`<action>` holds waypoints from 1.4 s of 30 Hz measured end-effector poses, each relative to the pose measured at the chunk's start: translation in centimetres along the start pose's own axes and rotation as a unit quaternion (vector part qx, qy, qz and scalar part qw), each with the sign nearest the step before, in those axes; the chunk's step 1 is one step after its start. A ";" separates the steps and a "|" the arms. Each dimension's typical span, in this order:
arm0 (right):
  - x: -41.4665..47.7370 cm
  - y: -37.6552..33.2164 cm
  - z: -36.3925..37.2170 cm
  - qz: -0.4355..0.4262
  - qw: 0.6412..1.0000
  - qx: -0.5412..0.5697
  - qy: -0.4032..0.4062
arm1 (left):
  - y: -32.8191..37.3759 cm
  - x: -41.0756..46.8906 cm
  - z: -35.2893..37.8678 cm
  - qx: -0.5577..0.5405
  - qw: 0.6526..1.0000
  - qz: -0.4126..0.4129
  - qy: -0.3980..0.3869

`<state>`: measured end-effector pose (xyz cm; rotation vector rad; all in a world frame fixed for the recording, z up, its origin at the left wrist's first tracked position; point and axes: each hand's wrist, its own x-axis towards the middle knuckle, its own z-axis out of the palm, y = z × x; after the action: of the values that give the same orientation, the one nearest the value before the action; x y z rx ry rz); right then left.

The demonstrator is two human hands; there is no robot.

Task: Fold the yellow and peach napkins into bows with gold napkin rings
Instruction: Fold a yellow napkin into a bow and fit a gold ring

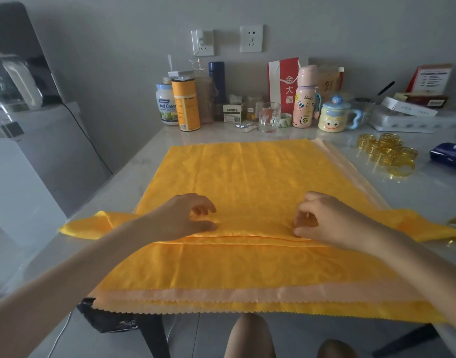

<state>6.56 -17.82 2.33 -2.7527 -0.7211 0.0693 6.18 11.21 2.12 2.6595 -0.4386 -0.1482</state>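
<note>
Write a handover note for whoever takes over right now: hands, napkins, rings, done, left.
Left hand and right hand each pinch a pleat of the top yellow napkin, lying as a band across the stack of flat yellow and peach napkins.
Gold napkin rings sit piled on the table, far right, untouched.
Done: pleating begun.
Left: finish pleats, add a ring, shape the bow, then the remaining napkins.

yellow napkin [247, 182]: golden yellow, faint swirl damask | peach napkin [247, 293], near edge: pale peach, zigzag-cut | napkin rings [387, 151], far right: gold, fret cut-out | table [144, 166]: pale grey marbling | mug [331, 122], far: yellow cartoon face, blue lid
</note>
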 end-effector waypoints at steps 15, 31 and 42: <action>-1.6 -1.4 1.7 -0.082 0.991 -0.087 0.063 | 0.8 -1.3 3.7 0.332 0.895 0.235 0.182; -4.0 -2.0 2.4 -0.106 0.983 -0.140 0.062 | 2.2 -3.1 3.7 0.441 0.873 0.203 0.044; 1.3 -3.6 4.5 -0.035 0.986 -0.128 0.103 | 2.3 2.1 2.0 0.011 0.998 -0.039 -0.053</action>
<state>5.41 -12.98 -0.88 -2.9108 -0.8185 -0.3395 7.20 7.70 1.28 2.7006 -0.3715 -0.3112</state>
